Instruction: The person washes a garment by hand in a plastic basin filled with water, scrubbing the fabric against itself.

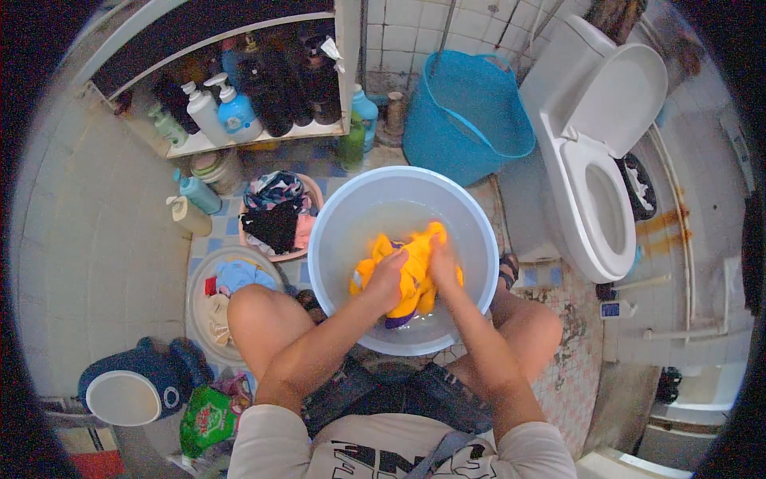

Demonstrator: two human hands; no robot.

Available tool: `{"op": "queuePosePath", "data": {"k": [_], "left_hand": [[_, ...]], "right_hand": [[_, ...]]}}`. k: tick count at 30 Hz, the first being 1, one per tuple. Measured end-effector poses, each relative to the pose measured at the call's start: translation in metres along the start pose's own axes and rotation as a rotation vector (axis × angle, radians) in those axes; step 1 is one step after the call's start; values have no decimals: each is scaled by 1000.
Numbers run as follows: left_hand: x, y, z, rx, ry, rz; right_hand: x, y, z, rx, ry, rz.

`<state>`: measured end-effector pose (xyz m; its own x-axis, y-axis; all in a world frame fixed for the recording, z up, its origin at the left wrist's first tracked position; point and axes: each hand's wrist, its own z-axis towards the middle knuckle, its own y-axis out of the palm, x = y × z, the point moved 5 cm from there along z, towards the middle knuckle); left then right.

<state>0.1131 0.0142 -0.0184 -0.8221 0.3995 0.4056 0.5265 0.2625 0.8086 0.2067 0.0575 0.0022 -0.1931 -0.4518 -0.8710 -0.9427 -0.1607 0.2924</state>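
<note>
A wet yellow garment [411,275] with dark purple trim lies bunched up in a large pale blue basin [327,311] between my knees. Cloudy water stands in the basin around and under the cloth. My left hand [387,279] is closed on the garment's left part. Opposite it, my right hand [441,259] grips the right part, with a fold of yellow cloth rising above the fingers. Both hands are close together near the basin's middle. The cloth hides most of my fingertips.
Left of the basin are a pink tub [313,190] of dark and pink clothes and a round grey basin [195,295] with light blue cloth. A shelf [191,145] of bottles stands behind them. A blue flexible bucket [463,136] and a toilet [586,172] are at the far right.
</note>
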Motion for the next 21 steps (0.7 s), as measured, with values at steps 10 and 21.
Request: {"op": "queuePosePath", "data": {"k": [10,21], "left_hand": [[18,-31,19,22,61,-54],[75,28,-24,177,507,1047]], "right_hand": [[14,67,-40,-70,-721,-906],[-13,-23,23,140,-243,-527]]}}
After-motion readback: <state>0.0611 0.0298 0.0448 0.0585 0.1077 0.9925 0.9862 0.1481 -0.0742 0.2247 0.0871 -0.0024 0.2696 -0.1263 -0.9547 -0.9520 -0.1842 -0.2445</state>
